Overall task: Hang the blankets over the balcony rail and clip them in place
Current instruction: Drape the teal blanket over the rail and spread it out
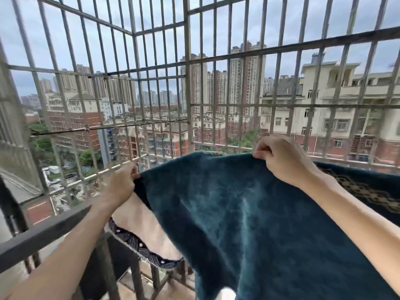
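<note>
Blanket (pixel 249 213) stretched between both hands, its top edge pinched.

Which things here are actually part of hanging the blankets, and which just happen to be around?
Part of the job: teal blanket, pinched by left hand and right hand; cream blanket; dark patterned blanket; balcony rail. No clips in view.
Just there: security bars; buildings beyond.
</note>
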`<state>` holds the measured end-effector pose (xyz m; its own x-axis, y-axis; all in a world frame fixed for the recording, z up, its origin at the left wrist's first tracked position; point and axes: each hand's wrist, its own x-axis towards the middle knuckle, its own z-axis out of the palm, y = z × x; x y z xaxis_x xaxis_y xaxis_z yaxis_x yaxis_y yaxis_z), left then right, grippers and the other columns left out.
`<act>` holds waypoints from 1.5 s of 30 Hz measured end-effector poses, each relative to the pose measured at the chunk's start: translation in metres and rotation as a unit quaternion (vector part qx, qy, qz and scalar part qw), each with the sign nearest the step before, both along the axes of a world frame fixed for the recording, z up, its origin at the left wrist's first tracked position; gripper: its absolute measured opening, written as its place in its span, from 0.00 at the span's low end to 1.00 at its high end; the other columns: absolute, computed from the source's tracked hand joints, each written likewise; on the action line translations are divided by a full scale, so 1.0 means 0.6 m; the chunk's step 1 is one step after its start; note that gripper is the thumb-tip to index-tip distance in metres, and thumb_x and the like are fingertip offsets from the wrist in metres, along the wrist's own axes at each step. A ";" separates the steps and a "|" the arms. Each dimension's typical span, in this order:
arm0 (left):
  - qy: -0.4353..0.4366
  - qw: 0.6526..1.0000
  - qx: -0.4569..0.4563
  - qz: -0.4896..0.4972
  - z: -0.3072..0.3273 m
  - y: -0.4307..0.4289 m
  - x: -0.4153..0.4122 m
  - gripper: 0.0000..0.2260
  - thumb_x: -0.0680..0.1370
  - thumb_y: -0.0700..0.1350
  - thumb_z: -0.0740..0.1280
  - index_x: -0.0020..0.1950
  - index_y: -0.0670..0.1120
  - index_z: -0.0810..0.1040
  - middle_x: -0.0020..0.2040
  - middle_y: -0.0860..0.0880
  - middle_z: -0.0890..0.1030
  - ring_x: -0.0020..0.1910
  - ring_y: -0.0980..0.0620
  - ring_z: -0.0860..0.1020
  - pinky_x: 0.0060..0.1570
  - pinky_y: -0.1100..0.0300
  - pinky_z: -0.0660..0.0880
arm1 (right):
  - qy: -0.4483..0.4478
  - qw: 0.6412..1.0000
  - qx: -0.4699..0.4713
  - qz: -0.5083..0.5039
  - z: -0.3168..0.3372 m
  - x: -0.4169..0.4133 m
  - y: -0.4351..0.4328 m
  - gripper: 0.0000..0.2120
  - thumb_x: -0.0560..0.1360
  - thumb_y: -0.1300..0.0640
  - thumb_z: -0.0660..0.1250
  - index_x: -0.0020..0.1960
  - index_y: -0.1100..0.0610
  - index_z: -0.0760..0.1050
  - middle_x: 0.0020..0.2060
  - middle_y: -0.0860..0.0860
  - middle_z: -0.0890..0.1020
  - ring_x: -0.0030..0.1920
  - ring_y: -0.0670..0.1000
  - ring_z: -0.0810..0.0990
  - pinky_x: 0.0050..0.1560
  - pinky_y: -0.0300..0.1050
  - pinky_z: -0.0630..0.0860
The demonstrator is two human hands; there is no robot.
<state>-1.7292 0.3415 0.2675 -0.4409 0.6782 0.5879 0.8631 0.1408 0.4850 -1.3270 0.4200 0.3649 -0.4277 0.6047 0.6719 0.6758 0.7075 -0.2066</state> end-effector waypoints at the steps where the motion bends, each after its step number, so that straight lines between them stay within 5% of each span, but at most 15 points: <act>1: -0.013 1.000 -0.016 -0.012 -0.032 -0.001 0.010 0.10 0.77 0.31 0.63 0.40 0.43 0.71 0.35 0.48 0.75 0.37 0.48 0.75 0.35 0.55 0.66 | -0.003 1.000 -0.015 0.001 -0.011 0.004 0.001 0.05 0.77 0.56 0.68 0.48 0.57 0.80 0.44 0.50 0.82 0.47 0.50 0.79 0.49 0.44 0.73; 6: -0.072 0.993 -0.058 -0.071 -0.134 0.016 0.100 0.05 0.79 0.44 0.67 0.44 0.47 0.75 0.39 0.50 0.80 0.38 0.51 0.77 0.37 0.57 0.70 | 0.043 0.999 0.018 -0.004 -0.033 0.020 -0.015 0.07 0.75 0.53 0.69 0.50 0.56 0.80 0.45 0.47 0.80 0.47 0.48 0.77 0.50 0.39 0.69; 10: -0.071 0.994 -0.055 -0.067 -0.199 0.004 0.185 0.15 0.81 0.55 0.61 0.42 0.46 0.74 0.35 0.49 0.79 0.35 0.49 0.78 0.34 0.56 0.70 | 0.102 0.992 0.076 0.019 -0.091 0.031 -0.067 0.08 0.75 0.57 0.70 0.54 0.55 0.78 0.49 0.47 0.76 0.54 0.48 0.73 0.58 0.39 0.66; 12: -0.067 0.994 -0.040 -0.078 -0.222 -0.017 0.233 0.19 0.82 0.58 0.56 0.41 0.46 0.75 0.30 0.50 0.78 0.32 0.48 0.78 0.32 0.56 0.71 | 0.132 0.987 0.083 0.041 -0.153 0.045 -0.099 0.09 0.74 0.59 0.71 0.54 0.56 0.78 0.48 0.49 0.77 0.50 0.49 0.75 0.56 0.38 0.69; 16: -0.074 0.988 -0.071 -0.114 -0.282 -0.059 0.328 0.31 0.78 0.69 0.48 0.31 0.47 0.71 0.27 0.52 0.76 0.27 0.53 0.76 0.29 0.56 0.72 | 0.187 0.976 -0.112 0.003 -0.314 0.076 -0.148 0.07 0.73 0.55 0.72 0.50 0.52 0.78 0.41 0.45 0.78 0.39 0.48 0.77 0.42 0.34 0.72; 18: -0.015 0.987 -0.117 -0.113 -0.311 -0.066 0.375 0.30 0.74 0.74 0.48 0.37 0.49 0.74 0.34 0.53 0.79 0.34 0.50 0.80 0.35 0.54 0.75 | 0.189 0.951 -0.237 -0.057 -0.387 0.094 -0.155 0.06 0.73 0.51 0.72 0.47 0.52 0.79 0.39 0.44 0.80 0.38 0.47 0.78 0.43 0.38 0.74; 20: -0.012 0.982 -0.144 -0.125 -0.320 -0.057 0.420 0.32 0.71 0.76 0.52 0.54 0.50 0.74 0.49 0.52 0.79 0.47 0.46 0.81 0.43 0.53 0.77 | 0.152 0.914 -0.360 -0.108 -0.442 0.112 -0.161 0.08 0.73 0.49 0.71 0.44 0.53 0.79 0.37 0.44 0.82 0.40 0.45 0.80 0.46 0.41 0.77; 22: -0.071 0.973 -0.171 -0.134 -0.311 -0.036 0.456 0.39 0.69 0.77 0.57 0.66 0.47 0.68 0.60 0.49 0.76 0.57 0.44 0.78 0.50 0.51 0.77 | 0.098 0.883 -0.436 -0.141 -0.485 0.129 -0.177 0.10 0.73 0.45 0.71 0.42 0.52 0.80 0.36 0.42 0.83 0.41 0.44 0.81 0.48 0.43 0.77; 25: -0.144 0.963 -0.176 -0.142 -0.299 0.000 0.489 0.30 0.75 0.68 0.61 0.60 0.43 0.75 0.54 0.46 0.82 0.53 0.43 0.80 0.47 0.51 0.78 | 0.069 0.858 -0.478 -0.174 -0.522 0.154 -0.198 0.16 0.72 0.41 0.69 0.45 0.55 0.81 0.37 0.47 0.84 0.42 0.47 0.82 0.48 0.43 0.76; 28: -0.079 0.967 -0.192 -0.148 -0.315 0.002 0.503 0.24 0.80 0.61 0.56 0.51 0.41 0.78 0.44 0.42 0.83 0.44 0.40 0.80 0.38 0.52 0.74 | 0.079 0.847 -0.486 -0.200 -0.529 0.174 -0.196 0.28 0.72 0.36 0.67 0.58 0.59 0.76 0.44 0.51 0.84 0.48 0.47 0.81 0.48 0.40 0.73; 32: 0.001 0.974 -0.150 -0.168 -0.371 -0.042 0.482 0.25 0.79 0.60 0.52 0.54 0.42 0.79 0.38 0.43 0.83 0.38 0.42 0.80 0.33 0.54 0.72 | 0.100 0.887 -0.407 -0.195 -0.492 0.156 -0.183 0.46 0.65 0.24 0.58 0.66 0.59 0.72 0.57 0.49 0.80 0.58 0.48 0.78 0.56 0.42 0.73; 34: -0.044 0.976 -0.115 -0.178 -0.394 -0.068 0.464 0.25 0.77 0.59 0.52 0.53 0.42 0.81 0.33 0.46 0.81 0.32 0.44 0.79 0.28 0.56 0.70 | 0.100 0.900 -0.384 -0.181 -0.467 0.128 -0.178 0.48 0.62 0.19 0.53 0.62 0.58 0.75 0.53 0.48 0.80 0.55 0.49 0.78 0.55 0.46 0.75; 36: -0.071 0.975 -0.082 -0.195 -0.410 -0.093 0.456 0.20 0.78 0.56 0.56 0.51 0.44 0.81 0.30 0.49 0.79 0.29 0.46 0.78 0.27 0.59 0.67 | 0.080 0.913 -0.364 -0.164 -0.448 0.091 -0.175 0.42 0.62 0.18 0.54 0.47 0.54 0.79 0.42 0.45 0.81 0.46 0.47 0.80 0.49 0.47 0.77; 39: -0.077 0.976 -0.085 -0.183 -0.426 -0.119 0.454 0.14 0.80 0.51 0.60 0.42 0.44 0.78 0.29 0.53 0.77 0.29 0.49 0.78 0.25 0.65 0.62 | 0.062 0.928 -0.341 -0.134 -0.431 0.033 -0.177 0.34 0.60 0.18 0.56 0.25 0.50 0.63 0.22 0.46 0.69 0.27 0.48 0.70 0.34 0.45 0.73; 45: -0.105 0.968 -0.109 -0.199 -0.471 -0.136 0.455 0.23 0.81 0.59 0.52 0.40 0.44 0.74 0.30 0.50 0.79 0.30 0.50 0.77 0.29 0.54 0.72 | 0.072 0.936 -0.306 -0.157 -0.487 -0.024 -0.172 0.31 0.76 0.33 0.55 0.24 0.54 0.60 0.22 0.51 0.71 0.28 0.57 0.75 0.29 0.46 0.69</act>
<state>-1.4562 0.2598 -0.0149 -0.2126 0.9168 0.3380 0.7556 -0.0651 0.6518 -1.3415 0.3169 0.0727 -0.0959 0.9759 0.1960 0.7651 0.1983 -0.6126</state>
